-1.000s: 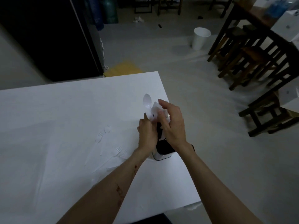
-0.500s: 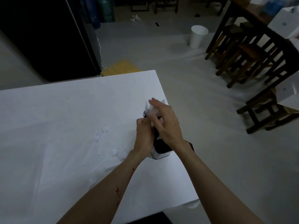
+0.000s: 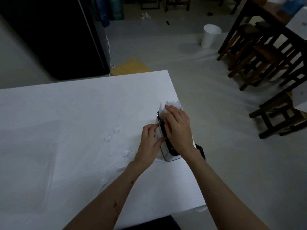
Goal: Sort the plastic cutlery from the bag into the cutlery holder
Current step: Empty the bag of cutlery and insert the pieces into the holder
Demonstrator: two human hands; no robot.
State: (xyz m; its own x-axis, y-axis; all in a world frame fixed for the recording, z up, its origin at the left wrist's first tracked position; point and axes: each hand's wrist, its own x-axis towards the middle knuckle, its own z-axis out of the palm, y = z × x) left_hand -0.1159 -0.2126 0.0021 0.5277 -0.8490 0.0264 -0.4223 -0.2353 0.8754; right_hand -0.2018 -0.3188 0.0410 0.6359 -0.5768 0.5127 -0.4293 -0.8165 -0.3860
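Observation:
A black and white cutlery holder [image 3: 167, 151] stands near the table's right edge. White plastic cutlery [image 3: 171, 104] sticks up out of its far end, and a spoon handle [image 3: 160, 107] stands at its left side. My right hand [image 3: 178, 130] lies over the top of the holder, fingers fairly straight and fingertips on the cutlery. My left hand [image 3: 149, 141] sits against the holder's left side, fingers loosely curled, thumb touching the holder, nothing held. Several white forks [image 3: 108, 138] lie loose on the table to the left.
The white table [image 3: 66, 122] ends just right of the holder. On the floor beyond are a white bin [image 3: 210, 36], dark wooden stools and a table [image 3: 259, 52] at the right, a black cabinet [image 3: 54, 35] and a yellow mat [image 3: 131, 67].
The spoon my left hand held upright has gone down into the holder. My left hand has let go and dropped beside the holder. My right hand stays on the cutlery.

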